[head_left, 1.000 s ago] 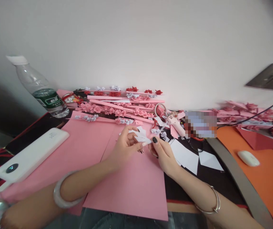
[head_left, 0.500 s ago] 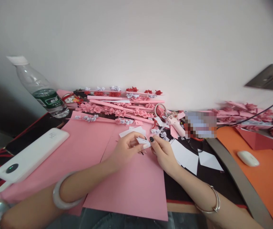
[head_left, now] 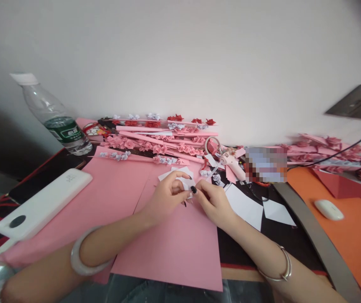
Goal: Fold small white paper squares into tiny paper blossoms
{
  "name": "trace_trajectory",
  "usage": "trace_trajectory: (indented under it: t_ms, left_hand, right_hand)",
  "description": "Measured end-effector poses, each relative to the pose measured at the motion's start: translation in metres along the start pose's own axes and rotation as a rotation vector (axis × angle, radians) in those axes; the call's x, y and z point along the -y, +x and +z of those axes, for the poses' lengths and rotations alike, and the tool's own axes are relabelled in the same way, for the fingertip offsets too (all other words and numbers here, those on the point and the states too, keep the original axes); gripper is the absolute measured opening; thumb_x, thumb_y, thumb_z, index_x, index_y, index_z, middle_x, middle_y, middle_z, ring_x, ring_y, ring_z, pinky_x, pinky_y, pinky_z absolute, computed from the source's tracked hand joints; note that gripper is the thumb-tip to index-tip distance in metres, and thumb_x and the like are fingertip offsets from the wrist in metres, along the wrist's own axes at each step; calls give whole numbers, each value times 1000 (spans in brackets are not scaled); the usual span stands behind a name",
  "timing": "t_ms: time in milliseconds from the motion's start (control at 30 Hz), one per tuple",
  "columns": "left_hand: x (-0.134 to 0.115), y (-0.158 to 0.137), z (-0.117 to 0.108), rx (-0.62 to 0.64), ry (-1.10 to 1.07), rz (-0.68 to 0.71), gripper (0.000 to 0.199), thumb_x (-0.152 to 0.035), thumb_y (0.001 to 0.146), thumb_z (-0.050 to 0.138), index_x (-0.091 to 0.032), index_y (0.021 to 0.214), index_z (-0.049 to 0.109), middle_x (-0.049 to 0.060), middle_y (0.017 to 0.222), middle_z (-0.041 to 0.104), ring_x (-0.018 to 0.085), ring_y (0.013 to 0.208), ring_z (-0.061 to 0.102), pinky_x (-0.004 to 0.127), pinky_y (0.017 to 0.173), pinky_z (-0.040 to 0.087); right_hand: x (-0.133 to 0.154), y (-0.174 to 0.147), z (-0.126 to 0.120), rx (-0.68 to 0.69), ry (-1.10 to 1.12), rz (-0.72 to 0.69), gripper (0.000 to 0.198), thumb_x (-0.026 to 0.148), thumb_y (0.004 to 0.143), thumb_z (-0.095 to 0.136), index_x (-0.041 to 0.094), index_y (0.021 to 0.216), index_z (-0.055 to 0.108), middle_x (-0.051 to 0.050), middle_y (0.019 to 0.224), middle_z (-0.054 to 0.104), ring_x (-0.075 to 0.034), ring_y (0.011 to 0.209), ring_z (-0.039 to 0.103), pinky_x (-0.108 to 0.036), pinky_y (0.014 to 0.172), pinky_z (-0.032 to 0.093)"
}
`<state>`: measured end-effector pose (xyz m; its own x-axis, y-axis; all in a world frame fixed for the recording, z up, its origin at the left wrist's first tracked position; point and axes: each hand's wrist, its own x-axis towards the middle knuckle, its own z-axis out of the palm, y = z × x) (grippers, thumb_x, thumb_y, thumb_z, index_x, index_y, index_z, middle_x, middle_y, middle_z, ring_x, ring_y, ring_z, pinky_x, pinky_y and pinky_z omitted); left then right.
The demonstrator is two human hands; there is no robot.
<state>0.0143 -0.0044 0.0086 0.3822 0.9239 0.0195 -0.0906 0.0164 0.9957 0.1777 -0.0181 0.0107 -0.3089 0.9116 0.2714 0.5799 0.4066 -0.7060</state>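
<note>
And here I'm drawing in close: my left hand [head_left: 164, 195] is pinching the white paper [head_left: 187, 184] between thumb and finger, and my right hand [head_left: 216, 204] is gripping its other side, the dark-nailed thumb meeting the left fingertips. Half a second ago the right thumb was sitting a little farther over and a slim wedge was showing; a second ago the points were fanning wide. Now the paper is mostly hiding behind my fingers, so I'm judging that it's being gathered smaller and that this is becoming a tight finger job, with soft edges easily creasing wrong. Just how the folds are lying, I can't tell. All this is happening above the pink sheet [head_left: 170, 252], in the middle of the desk [head_left: 246, 248], with loose white slips [head_left: 183, 170] lying just beyond my left fingers. Over to the right, white sheets [head_left: 246, 208] are lying near my right wrist, and small white flowers [head_left: 217, 179] are resting just beyond that hand, with the glue gun [head_left: 230, 164] sitting behind them. Along the wall [head_left: 199, 63], flowered pink stems [head_left: 155, 143] are piling up in a row. Off left, the bottle [head_left: 63, 126] and the power bank [head_left: 44, 204] are standing and lying well apart from the action.
</note>
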Motion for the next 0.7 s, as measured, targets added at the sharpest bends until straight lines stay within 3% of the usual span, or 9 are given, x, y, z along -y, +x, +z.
trace_trajectory:
  t_ms: [300,533,700]
  left_hand:
    - [3,-3,1,13,137,34,35,-14,69,61,-20,101,50,-4,64,56,12,62,56,26,61,45]
    - [2,2,-4,0,36,-41,35,-16,69,64,-18,100,49,-3,63,59,12,61,58,26,63,46]
    - [-1,2,-6,-25,-8,7,26,-15,74,59,-18,98,47,-3,65,60,12,64,60,26,66,46]
  right_hand:
    - [-5,2,-2,87,-48,-127,26,20,87,40,18,62,46,4,55,43,-9,49,38,-21,51,29]
    - [-3,2,0,5,-6,-42,30,22,88,39,19,59,38,5,51,34,-8,47,32,-21,47,26]
    - [0,0,1,-32,86,37,34,26,89,41,18,56,41,4,48,44,-8,44,36,-21,46,27]
